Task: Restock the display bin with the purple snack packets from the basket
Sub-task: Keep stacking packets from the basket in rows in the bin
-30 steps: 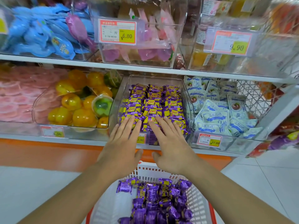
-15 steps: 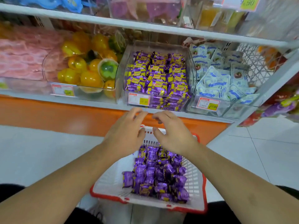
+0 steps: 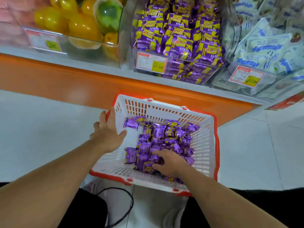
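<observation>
A white basket (image 3: 204, 145) with an orange rim sits on the pale tiled floor (image 3: 41, 129), just in front of the orange base (image 3: 65, 79) of the shelving. Inside it lies a loose heap of purple snack packets (image 3: 164, 137), spread from the centre toward the basket's 6 o'clock side.

The right hand (image 3: 171, 162) is down in the basket at about 5 o'clock of the heap, palm down on the packets. Its fingers reach toward 9 o'clock and lie spread over the wrappers; whether they have closed round any one packet cannot be told. The left hand (image 3: 107, 135) is at the basket's 9 o'clock edge. Its fingers are straight and apart, lying against the orange rim, with the thumb pointing in over the basket's white wall; it holds nothing.

At 12 o'clock of the basket, up on the shelf, stands the clear display bin (image 3: 128, 30), already stacked with rows of the same purple and yellow packets (image 3: 177, 35). A price tag (image 3: 152, 62) with a yellow patch is fixed to its front. At 9 o'clock of that bin is a clear bin of yellow fruit-shaped sweets (image 3: 79, 25), one of them green (image 3: 108, 14). At 3 o'clock of it is a bin of white and blue packets (image 3: 266, 46) with its own price tag (image 3: 246, 76).

A black cord (image 3: 125, 204) loops across the bottom of the view between the forearms.
</observation>
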Demonstrator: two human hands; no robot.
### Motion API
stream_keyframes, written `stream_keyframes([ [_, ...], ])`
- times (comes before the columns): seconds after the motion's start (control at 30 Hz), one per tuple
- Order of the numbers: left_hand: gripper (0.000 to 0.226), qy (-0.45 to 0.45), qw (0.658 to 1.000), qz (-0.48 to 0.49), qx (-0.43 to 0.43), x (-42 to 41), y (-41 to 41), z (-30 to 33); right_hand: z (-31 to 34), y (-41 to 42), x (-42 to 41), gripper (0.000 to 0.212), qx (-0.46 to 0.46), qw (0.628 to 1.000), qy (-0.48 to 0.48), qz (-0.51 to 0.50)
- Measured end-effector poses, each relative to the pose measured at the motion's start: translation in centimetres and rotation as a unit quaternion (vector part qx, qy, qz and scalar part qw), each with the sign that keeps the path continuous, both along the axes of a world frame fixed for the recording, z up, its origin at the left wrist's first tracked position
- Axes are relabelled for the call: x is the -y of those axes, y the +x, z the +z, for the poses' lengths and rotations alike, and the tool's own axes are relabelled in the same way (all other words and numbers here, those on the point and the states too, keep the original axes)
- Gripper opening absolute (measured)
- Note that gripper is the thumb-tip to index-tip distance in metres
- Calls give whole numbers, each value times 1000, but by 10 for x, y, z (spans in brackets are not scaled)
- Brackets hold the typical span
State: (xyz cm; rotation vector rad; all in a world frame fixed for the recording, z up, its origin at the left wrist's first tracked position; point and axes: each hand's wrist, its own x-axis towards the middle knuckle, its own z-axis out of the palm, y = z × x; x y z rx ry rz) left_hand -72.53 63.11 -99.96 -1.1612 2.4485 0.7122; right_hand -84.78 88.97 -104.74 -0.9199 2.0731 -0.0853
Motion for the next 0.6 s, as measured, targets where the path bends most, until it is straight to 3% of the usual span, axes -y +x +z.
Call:
stream_keyframes([
  [0.13,104,-24,1000,9,7,-1,-6,0,-26,7,-11,60,12,999,33,-36],
  [0.27,104,-24,1000,15,4,-3,-7,5,-29,5,-9,22,-14,996,6,-88],
  [0.37,102,-1,1000,11,11,-3,-8,14,-10,-4,-2,11,-5,991,-28,-133],
  [0.47,103,29,999,14,37,-3,-12,28,33,-16,17,17,79,979,-67,-174],
  [0.53,101,5,998,3,64,-7,-20,43,74,-25,33,17,174,946,-117,-248],
  [0.6,88,-31,999,-17,37,-15,-32,65,122,-33,46,17,265,897,-180,-305],
])
